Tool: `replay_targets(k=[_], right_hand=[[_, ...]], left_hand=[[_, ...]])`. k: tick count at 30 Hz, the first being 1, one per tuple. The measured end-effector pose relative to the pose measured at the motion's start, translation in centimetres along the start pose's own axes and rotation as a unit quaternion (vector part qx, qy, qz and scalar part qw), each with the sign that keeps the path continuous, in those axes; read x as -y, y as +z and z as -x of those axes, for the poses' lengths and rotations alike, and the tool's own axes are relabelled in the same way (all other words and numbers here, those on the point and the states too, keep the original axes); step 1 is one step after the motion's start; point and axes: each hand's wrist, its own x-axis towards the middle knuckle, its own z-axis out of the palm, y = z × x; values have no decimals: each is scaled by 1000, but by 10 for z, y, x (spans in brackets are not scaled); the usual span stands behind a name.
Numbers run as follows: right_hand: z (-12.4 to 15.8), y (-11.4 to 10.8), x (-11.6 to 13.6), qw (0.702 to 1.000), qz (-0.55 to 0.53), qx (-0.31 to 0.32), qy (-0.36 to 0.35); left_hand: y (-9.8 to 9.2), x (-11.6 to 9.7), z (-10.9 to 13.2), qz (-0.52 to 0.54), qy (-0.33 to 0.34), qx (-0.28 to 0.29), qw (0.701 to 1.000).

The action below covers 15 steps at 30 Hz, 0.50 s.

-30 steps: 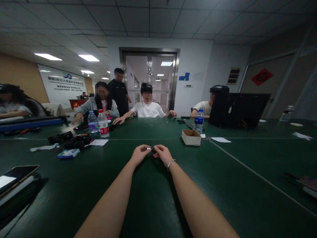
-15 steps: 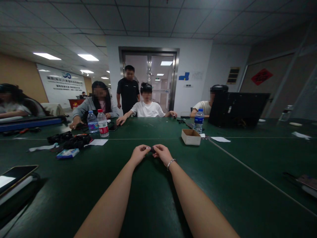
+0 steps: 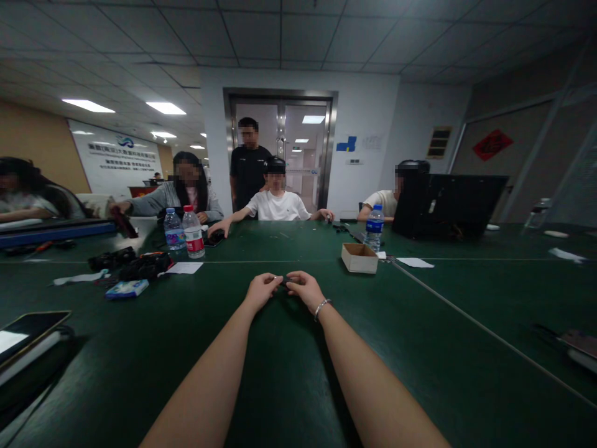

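Observation:
Over the middle of the green table (image 3: 298, 348), my left hand (image 3: 262, 291) and my right hand (image 3: 305, 290) meet with their fingertips almost touching. Between them is a small dark object (image 3: 283, 282), too small to name. Thumb and fingers of both hands pinch it from either side. A bracelet (image 3: 321, 307) circles my right wrist. The nearest thing on the table is an open cardboard box (image 3: 360, 264), beyond my right hand.
Left of my hands lie a tissue pack (image 3: 127, 289), black straps or gear (image 3: 145, 266) and a phone (image 3: 37, 326). Bottles (image 3: 194, 239) stand farther back, another bottle (image 3: 374, 229) behind the box. A monitor (image 3: 450, 205) stands at right. Several people are around the far side.
My hands stay nearly in place, with slight finger movement at the dark object. Across the table, a person at left has swung an arm outward with a dark item; the standing person has shifted right.

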Motion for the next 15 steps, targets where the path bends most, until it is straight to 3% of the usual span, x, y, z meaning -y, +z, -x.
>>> replay_targets(k=[15], right_hand=[[3,0,5,998,58,1,-15]], left_hand=[[0,3,-2,-13,-9,-9,1000]])
